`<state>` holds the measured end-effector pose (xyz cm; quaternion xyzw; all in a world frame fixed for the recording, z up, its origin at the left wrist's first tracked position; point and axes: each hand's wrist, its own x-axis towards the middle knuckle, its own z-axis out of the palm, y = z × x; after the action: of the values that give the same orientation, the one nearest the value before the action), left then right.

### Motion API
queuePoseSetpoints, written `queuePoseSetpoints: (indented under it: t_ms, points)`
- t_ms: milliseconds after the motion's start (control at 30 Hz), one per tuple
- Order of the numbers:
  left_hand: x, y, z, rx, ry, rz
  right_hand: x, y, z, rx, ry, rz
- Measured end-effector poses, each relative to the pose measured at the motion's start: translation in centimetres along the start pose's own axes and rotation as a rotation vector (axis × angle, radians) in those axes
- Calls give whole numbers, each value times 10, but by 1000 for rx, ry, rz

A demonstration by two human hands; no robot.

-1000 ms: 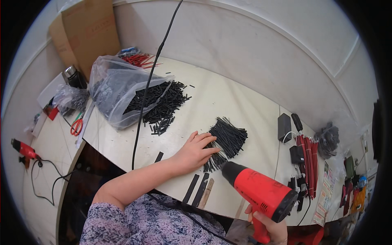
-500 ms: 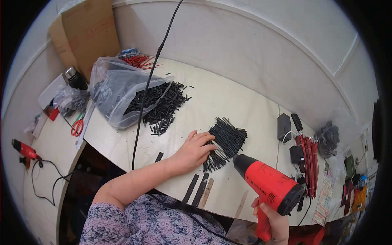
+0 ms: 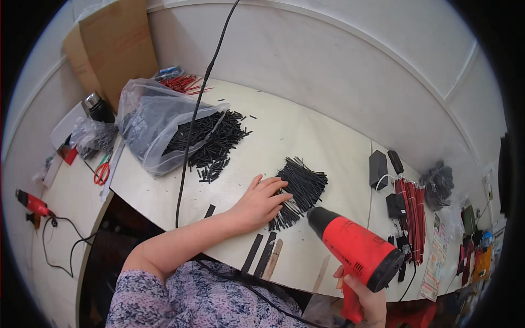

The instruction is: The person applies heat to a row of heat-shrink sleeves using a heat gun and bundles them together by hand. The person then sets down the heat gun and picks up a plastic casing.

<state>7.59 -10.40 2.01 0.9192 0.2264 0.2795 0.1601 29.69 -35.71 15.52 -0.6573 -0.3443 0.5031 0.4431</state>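
Observation:
A red heat gun (image 3: 358,249) with a black nozzle is in my right hand (image 3: 365,295), which wraps round its handle. The nozzle points up and left at a bundle of thin black wires or tubes (image 3: 303,183) spread on the table. On the left edge of that bundle lies my left hand (image 3: 258,205), its fingers stretched out and resting on the strands. Farther left, a clear plastic bag (image 3: 150,120) spills a heap of short black tube pieces (image 3: 224,139).
Dark flat strips (image 3: 266,253) lie near the table's front edge. Right of the bundle are a black box (image 3: 378,168) and red wires (image 3: 413,213). A black cable (image 3: 192,123) hangs across the view. At left sit orange-handled scissors (image 3: 102,172) and another red heat gun (image 3: 35,203).
The heat gun's nozzle has shifted slightly left along the bundle's near right edge. My left hand stays on the strands, and the whole view has moved a little.

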Motion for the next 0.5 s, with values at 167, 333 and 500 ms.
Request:
queuePoseSetpoints:
  t_ms: [167,333,500]
  points:
    - [2,2,9,84,-1,26,-1,4,-7,-40,-72,14]
    - [4,1,-2,69,-73,49,1,8,-9,11,-1,-10]
    - [31,8,-4,48,7,53,-5,-2,-7,70,5,-23]
